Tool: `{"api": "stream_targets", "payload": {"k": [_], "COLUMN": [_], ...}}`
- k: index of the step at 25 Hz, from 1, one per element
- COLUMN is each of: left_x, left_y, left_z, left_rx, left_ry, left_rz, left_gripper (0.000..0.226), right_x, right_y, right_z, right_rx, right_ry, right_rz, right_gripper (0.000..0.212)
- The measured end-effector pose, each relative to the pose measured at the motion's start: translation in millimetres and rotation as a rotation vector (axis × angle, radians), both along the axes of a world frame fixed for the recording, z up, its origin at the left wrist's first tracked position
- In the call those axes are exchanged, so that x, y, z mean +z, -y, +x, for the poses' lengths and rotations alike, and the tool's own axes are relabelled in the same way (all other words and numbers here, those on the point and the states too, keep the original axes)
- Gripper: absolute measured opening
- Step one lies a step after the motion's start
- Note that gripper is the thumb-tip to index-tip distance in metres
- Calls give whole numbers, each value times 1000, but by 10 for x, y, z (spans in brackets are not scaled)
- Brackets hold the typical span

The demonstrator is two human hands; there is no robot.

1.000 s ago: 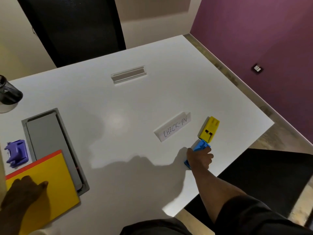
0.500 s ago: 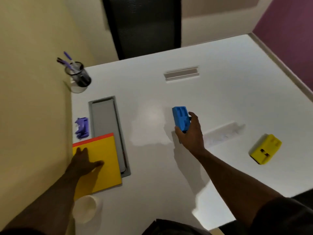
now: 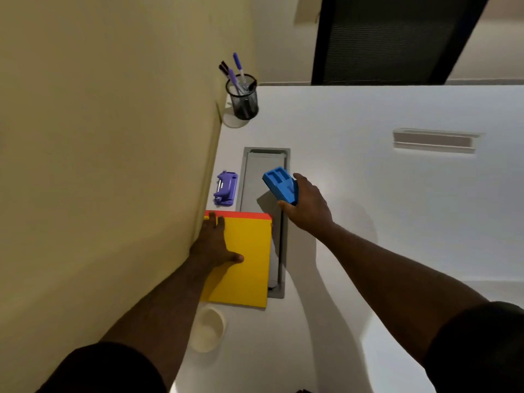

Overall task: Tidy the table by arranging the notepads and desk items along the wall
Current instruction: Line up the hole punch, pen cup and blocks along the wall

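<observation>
My right hand (image 3: 307, 207) grips a blue plastic desk item (image 3: 279, 184) and holds it in the air above the grey cable tray (image 3: 280, 251) set into the white table (image 3: 382, 208). My left hand (image 3: 214, 242) lies flat, fingers spread, on a yellow notepad with a red top edge (image 3: 249, 265), which sits against the beige wall (image 3: 113, 165). A purple hole punch (image 3: 225, 188) rests by the wall just beyond the notepad. A black mesh pen cup (image 3: 243, 99) with several pens stands in the wall corner.
A small cream round dish (image 3: 208, 330) sits by the wall, nearer to me than the notepad. A clear sign holder (image 3: 433, 140) lies at the far right. A dark chair back (image 3: 397, 38) stands behind the table's far edge.
My right hand lifted the blue item from the table's right edge and carried it left, over the cable tray. My view turned left toward the wall. My left hand stayed on the notepad.
</observation>
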State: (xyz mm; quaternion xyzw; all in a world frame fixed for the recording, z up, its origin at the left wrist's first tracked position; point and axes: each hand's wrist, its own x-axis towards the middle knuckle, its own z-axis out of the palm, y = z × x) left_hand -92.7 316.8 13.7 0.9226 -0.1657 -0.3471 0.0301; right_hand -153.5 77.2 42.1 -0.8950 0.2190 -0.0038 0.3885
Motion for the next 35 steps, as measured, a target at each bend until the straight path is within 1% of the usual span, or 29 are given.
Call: {"api": "stream_targets", "payload": {"k": [4,7,10,13,19,21,24,27,29,31,33,35], "left_x": [-30,-59,-71,-59,-75,-58,-50,-41,-34,-14,10,33], "left_y": [42,47,33,30,7,11,19,24,15,5,8,33], "left_z": [16,17,6,-17,-19,-20,-18,-18,-25,-33,-30,-35], "left_rx": [-19,-37,-40,-44,-17,-20,-10,-3,-6,-27,-39,-33], "left_ry": [26,50,60,71,59,65,60,56,50,49,41,33], "left_rz": [40,65,79,84,54,53,49,46,36,36,35,23], "left_gripper": [135,135,133,131,131,130,130,131,130,130,131,133], "right_x": [-115,-149,-162,-156,-218,-257,-294,-296,-273,-236,-217,-231], "right_y": [-110,-170,-258,-347,-420,-456,-533,-590,-572,-507,-396,-246], "right_z": [559,1005,1467,1885,2424,2486,2511,2482,2405,2242,1936,1454], "right_rx": [0,-69,-167,-227,-160,-171,-179,-169,-196,-254,-317,-346], "right_ry": [-4,35,41,-24,-131,-168,-170,-141,-101,-22,98,190], "right_rz": [-5,16,125,191,152,132,89,62,64,62,51,38], "right_gripper": [74,60,50,55,76,81,84,80,73,60,46,34]}}
